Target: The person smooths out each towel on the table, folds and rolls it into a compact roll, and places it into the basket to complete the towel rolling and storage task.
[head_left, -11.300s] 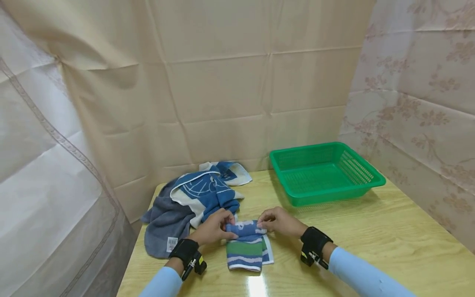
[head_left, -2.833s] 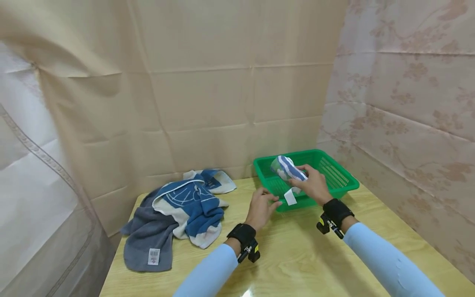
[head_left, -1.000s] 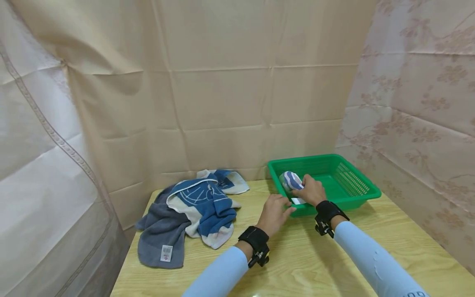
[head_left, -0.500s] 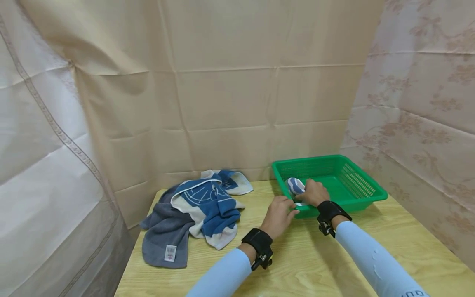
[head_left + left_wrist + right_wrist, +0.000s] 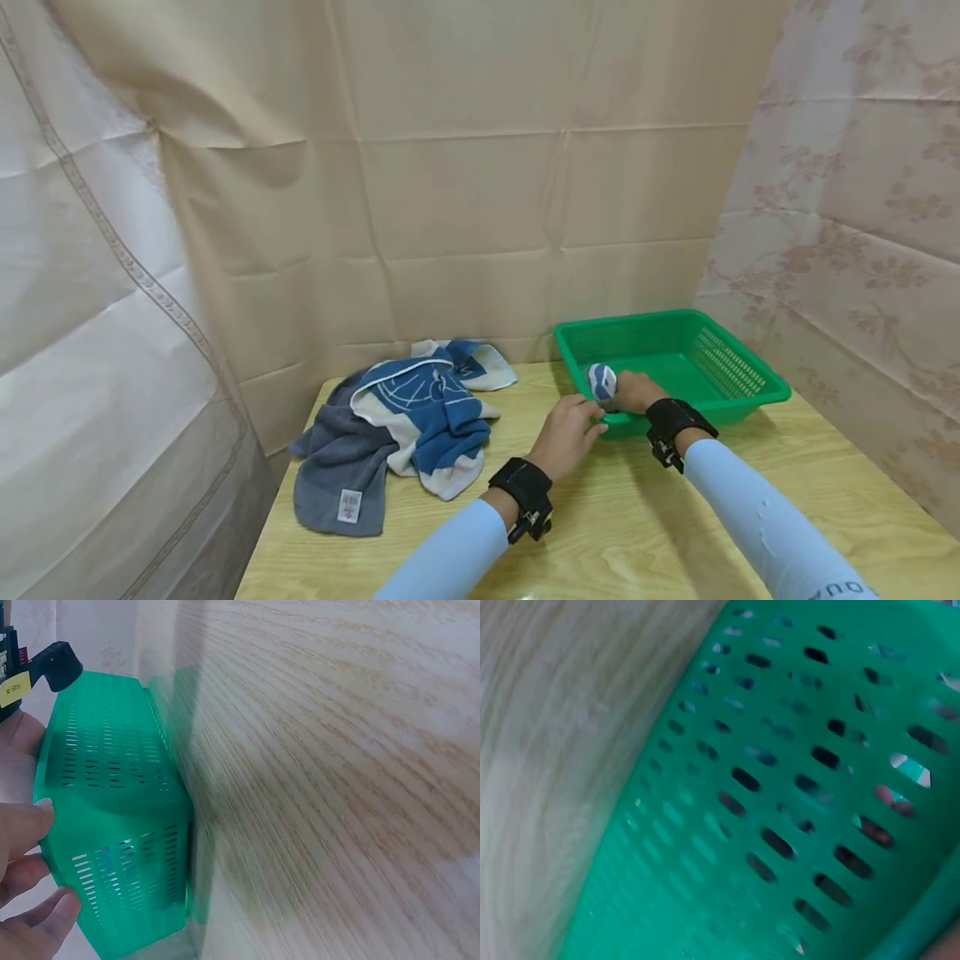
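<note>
My right hand [image 5: 635,392] reaches into the near left corner of a green plastic basket [image 5: 675,406]. It holds a small rolled towel [image 5: 602,382], striped blue and white; its fingertips are hidden behind the hand and rim. At the same corner my left hand [image 5: 566,435] grips the rim with bent fingers. In the left wrist view, the fingertips [image 5: 61,906] lie against the perforated basket [image 5: 112,802]. The right wrist view shows mostly the slotted basket wall [image 5: 780,787], blurred, with patches of white and blue behind the slots.
A blue and cream towel [image 5: 420,400] lies crumpled at the table's left, over a grey towel [image 5: 341,492] with a white label. Behind the wooden table [image 5: 600,533] hangs a beige curtain [image 5: 450,192]. A flowered cloth [image 5: 862,275] hangs to the right.
The towel, being rolled on the table earlier, is now down in the basket's near left corner. Over the last second my right hand has sunk lower with it; my left hand stays at the rim.
</note>
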{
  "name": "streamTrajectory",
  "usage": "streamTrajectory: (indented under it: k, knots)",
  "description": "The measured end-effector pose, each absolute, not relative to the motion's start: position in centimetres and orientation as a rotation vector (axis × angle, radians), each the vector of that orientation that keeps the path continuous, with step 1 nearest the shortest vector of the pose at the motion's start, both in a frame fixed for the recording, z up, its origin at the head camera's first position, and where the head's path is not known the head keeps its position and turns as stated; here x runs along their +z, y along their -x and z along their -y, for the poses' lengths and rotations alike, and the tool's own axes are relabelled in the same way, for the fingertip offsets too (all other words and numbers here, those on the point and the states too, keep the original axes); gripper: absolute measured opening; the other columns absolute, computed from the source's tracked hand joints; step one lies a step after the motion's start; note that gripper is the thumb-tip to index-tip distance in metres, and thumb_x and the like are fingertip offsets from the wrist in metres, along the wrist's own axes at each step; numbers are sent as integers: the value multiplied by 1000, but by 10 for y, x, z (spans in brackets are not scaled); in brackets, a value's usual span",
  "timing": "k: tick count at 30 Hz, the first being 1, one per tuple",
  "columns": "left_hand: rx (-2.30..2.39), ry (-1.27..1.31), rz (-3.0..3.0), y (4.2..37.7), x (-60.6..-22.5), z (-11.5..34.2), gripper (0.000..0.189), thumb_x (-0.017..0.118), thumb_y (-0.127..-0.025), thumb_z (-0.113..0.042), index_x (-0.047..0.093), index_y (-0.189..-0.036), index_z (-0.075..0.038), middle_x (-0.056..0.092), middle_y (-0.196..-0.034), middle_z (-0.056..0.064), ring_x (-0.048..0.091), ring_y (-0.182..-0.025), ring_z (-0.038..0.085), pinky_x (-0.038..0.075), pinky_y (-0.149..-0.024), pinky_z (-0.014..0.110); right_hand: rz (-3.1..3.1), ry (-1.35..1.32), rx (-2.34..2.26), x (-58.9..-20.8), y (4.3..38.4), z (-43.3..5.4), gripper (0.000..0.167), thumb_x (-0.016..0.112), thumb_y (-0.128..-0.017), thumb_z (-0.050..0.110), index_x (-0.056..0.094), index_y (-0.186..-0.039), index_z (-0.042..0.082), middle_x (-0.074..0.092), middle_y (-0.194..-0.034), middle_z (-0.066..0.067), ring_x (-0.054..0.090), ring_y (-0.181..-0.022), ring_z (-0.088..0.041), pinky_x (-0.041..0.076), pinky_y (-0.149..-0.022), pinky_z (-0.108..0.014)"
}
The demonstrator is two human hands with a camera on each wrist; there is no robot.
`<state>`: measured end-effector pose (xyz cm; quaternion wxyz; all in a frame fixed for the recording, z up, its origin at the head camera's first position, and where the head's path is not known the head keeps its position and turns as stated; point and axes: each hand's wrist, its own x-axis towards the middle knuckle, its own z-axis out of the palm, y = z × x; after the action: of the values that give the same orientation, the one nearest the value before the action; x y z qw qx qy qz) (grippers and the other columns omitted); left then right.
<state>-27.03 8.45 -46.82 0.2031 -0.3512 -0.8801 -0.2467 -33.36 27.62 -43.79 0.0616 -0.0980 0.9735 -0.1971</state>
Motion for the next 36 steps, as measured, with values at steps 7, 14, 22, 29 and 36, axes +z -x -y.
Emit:
streamTrajectory:
  k: [7, 14, 22, 29, 36]
  knots:
    - [-685, 980, 2478, 268, -466, -84, 18, 75, -97, -21, 76, -113, -12, 69, -110, -2, 63, -109, 15, 48, -95, 18, -2879, 317, -582, -435, 333, -281, 39, 50, -110, 33, 59, -84, 5, 52, -73, -6, 50, -67, -22, 39, -64, -34]
    - [-772, 1041, 2512, 268, -463, -77, 26, 74, -98, -21, 72, -122, -11, 67, -117, 0, 62, -112, 14, 47, -96, 19, -2961, 338, -684, -437, 335, -290, 38, 58, -106, 30, 55, -76, 8, 49, -63, -1, 43, -55, -15, 34, -55, -30]
    - [-970, 1004, 2572, 269, -463, -64, 31, 68, -102, -18, 67, -132, -13, 63, -136, 0, 55, -129, 18, 44, -107, 31, -3029, 233, -776, -437, 329, -297, 39, 62, -103, 36, 55, -99, -2, 62, -80, -12, 57, -67, -25, 46, -63, -39]
    - [-997, 920, 2565, 272, -470, -44, 27, 65, -104, -22, 68, -130, -16, 62, -131, 4, 54, -124, 22, 47, -102, 35, -3125, 213, -784, -441, 327, -305, 46, 57, -106, 36, 56, -117, -9, 67, -95, -23, 62, -72, -31, 50, -64, -46]
    - [-933, 793, 2570, 280, -469, 7, 16, 68, -101, -18, 71, -116, -14, 62, -118, 7, 54, -114, 27, 49, -93, 40, -3250, 199, -878, -436, 326, -305, 43, 55, -107, 36, 61, -113, -7, 62, -76, -12, 54, -57, -23, 39, -53, -36]
